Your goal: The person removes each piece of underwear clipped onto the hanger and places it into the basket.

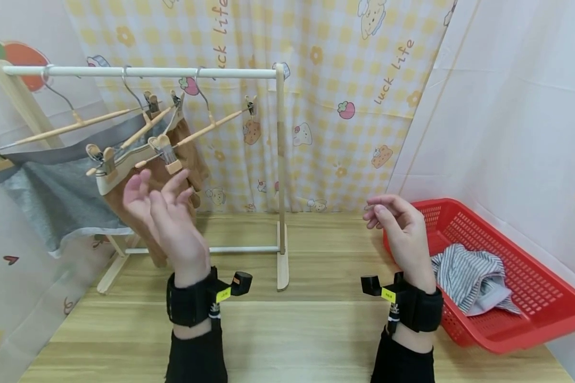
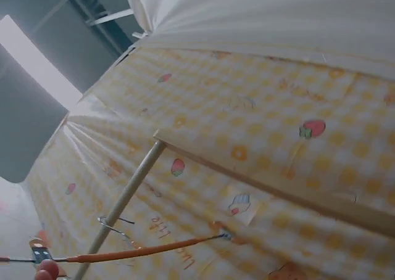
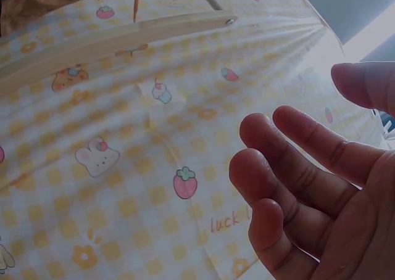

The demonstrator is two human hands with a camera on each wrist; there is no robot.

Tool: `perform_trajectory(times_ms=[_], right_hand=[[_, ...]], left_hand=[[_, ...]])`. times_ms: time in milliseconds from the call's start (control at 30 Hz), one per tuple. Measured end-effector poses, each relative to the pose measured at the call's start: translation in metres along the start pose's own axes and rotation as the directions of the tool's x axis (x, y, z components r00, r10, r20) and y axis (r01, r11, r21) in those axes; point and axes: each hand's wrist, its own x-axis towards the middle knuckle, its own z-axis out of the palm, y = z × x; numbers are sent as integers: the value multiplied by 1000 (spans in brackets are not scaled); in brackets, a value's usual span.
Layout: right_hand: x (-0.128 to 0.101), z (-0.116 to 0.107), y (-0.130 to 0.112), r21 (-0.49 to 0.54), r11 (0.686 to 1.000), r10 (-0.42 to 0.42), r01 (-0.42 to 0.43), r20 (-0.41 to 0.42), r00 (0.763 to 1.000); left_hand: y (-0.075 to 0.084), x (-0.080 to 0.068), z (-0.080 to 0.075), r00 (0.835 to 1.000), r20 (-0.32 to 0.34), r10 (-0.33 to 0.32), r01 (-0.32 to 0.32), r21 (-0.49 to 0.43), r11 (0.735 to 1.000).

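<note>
1. The clothes rack (image 1: 281, 175) stands at the table's (image 1: 316, 330) far left, its white rail (image 1: 139, 71) carrying wooden clip hangers so garments hang free of the tabletop.
2. The grey garment (image 1: 52, 197) hangs leftmost, cut off by the frame's left edge.
3. The red basket (image 1: 532, 298) sits at the table's right edge with a striped cloth (image 1: 469, 276) bunched inside; its shape is hard to make out.
4. The brown garment (image 1: 182, 154) is clipped by its waistband, partly hidden behind the left hand.
5. The left hand (image 1: 167, 218) is raised just before it, fingers spread, holding nothing.
6. The right hand (image 1: 397, 229) hovers by the basket, fingers loosely curled, empty.
</note>
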Motion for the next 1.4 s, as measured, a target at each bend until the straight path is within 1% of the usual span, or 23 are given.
perform_trajectory(times_ms=[67,100,133,200,267,333,400,500,567,600,633,700,833,867,933,1000,1033,1100,1233,1300,1400], right_hand=[[1,1,0,-4,1000,6,-6,-5,1000],[1,1,-1,-8,1000,7,-7,-4,1000],[1,2,-1,-13,1000,7,-7,-4,1000],[1,2,0,-22,1000,8,-8,-3,1000],[1,3,0,-27,1000,12,-12,0,1000],[0,3,0,-30,999,16,-15,4,1000],[-1,3,0,-35,999,14,-13,6,1000],[-2,5,0,-41,999,7,-7,6,1000],[-2,7,0,-49,999,2,-1,4,1000],[-2,7,0,-51,999,1,-1,5,1000],[-1,8,-1,-55,998,1,-1,7,1000],[-2,8,-1,-65,998,-2,3,12,1000],[-1,10,-2,-76,997,-11,13,21,1000],[-1,11,-1,-76,997,-11,13,24,1000],[0,12,-1,-73,997,-5,7,30,1000],[0,13,0,-74,997,4,-1,38,999],[1,14,1,-77,997,6,-2,41,999],[1,16,2,-83,997,7,-2,52,999],[3,21,4,-101,995,6,3,85,996],[3,24,5,-108,994,13,-1,106,994],[3,30,9,-102,995,27,-14,123,992]], left_hand=[[3,-6,-1,995,-32,91,-88,92,992],[3,-9,-1,990,-34,134,-129,116,985],[3,-11,-1,984,-20,176,-172,133,976],[0,-16,-1,972,38,231,-234,147,961],[-4,-20,-2,963,102,251,-265,155,952],[-8,-23,-5,956,164,242,-270,177,946],[-10,-26,-7,953,229,196,-247,222,943],[-11,-25,-11,939,323,122,-219,285,933],[-9,-22,-14,928,361,90,-215,322,922],[-8,-20,-15,927,365,85,-215,331,919],[-7,-19,-16,929,358,88,-217,339,915],[-4,-15,-18,942,317,105,-215,334,918],[3,-10,-23,970,193,146,-202,310,929],[4,-9,-25,974,159,159,-201,303,932],[4,-6,-27,978,99,182,-204,311,928],[4,-2,-29,977,39,208,-210,317,925],[4,0,-29,974,13,225,-217,329,919],[5,5,-29,965,-32,260,-233,344,910],[5,15,-35,944,-92,316,-262,370,891],[5,19,-42,943,-108,315,-258,362,896],[6,23,-50,955,-119,270,-216,342,915]])
